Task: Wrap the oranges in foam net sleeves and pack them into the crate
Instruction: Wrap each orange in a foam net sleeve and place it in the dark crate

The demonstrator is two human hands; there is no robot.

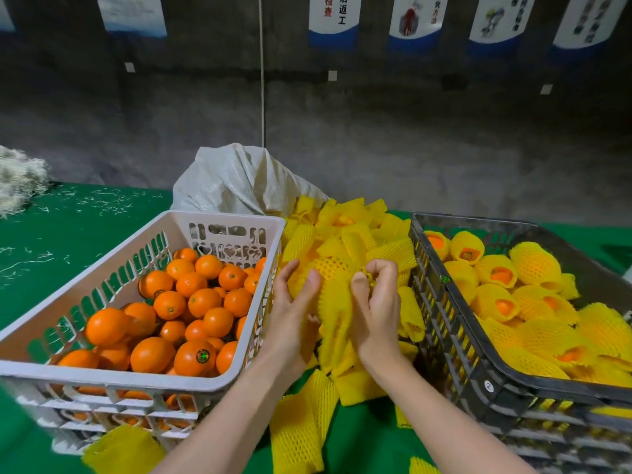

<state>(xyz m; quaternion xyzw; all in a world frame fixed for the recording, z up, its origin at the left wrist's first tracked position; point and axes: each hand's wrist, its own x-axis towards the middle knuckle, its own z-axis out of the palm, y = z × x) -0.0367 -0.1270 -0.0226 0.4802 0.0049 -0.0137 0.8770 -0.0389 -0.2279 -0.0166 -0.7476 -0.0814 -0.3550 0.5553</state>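
On a green-covered table (68, 227), flattened yellow sleeves (297, 436) of soft mesh foam lie between a person's bare forearms. Just beyond, the left hand (294, 313) rests spread, nearly straight fingers (290, 272) and thumb against one foam net sleeve (337, 295). The right hand (376, 302) pinches that sleeve's upper edge in curled, closed fingers (383, 271). The sleeve hangs between the two hands above a heap of like sleeves. A white slotted plastic crate (113, 378) at left holds bare, glossy oranges (203, 302), some stickered. A black lattice crate (533, 384) at right holds wrapped oranges (533, 268), peel showing at the open net ends. Behind the heap slumps a woven white sack (239, 179). Pale shredded fibre (20, 179) lies far left. Posters (333, 15) hang on the rough grey wall (410, 131).
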